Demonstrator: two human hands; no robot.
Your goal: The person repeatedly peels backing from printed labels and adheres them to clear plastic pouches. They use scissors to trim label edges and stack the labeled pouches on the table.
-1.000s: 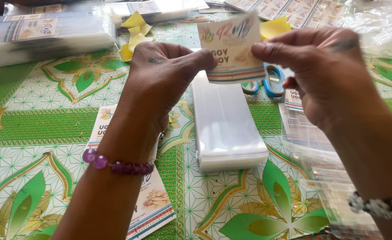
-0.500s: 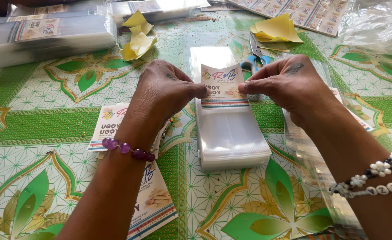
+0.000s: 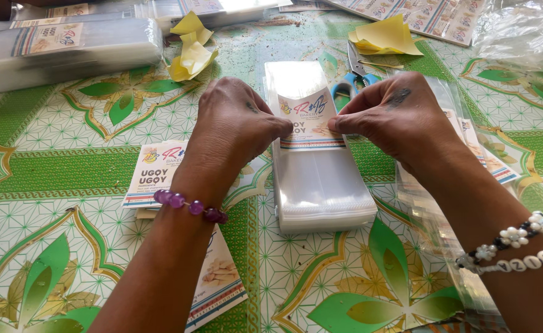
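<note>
A small printed sticker label (image 3: 309,121) lies flat on the top bag of a stack of clear plastic bags (image 3: 318,179) in the middle of the table. My left hand (image 3: 237,126) pinches the label's left edge, and my right hand (image 3: 395,114) pinches its right edge. Both hands rest low on the stack. A purple bead bracelet circles my left wrist; a white bead bracelet sits on my right wrist.
Printed label sheets (image 3: 156,172) lie under my left forearm. Blue-handled scissors (image 3: 353,83) and yellow backing papers (image 3: 385,36) sit behind the stack, with more yellow scraps (image 3: 192,54) at left. Further bag stacks (image 3: 68,46) lie far left, loose clear bags (image 3: 475,160) at right.
Both hands have brought the label down from mid-air onto the top of the bag stack, where it now lies flat.
</note>
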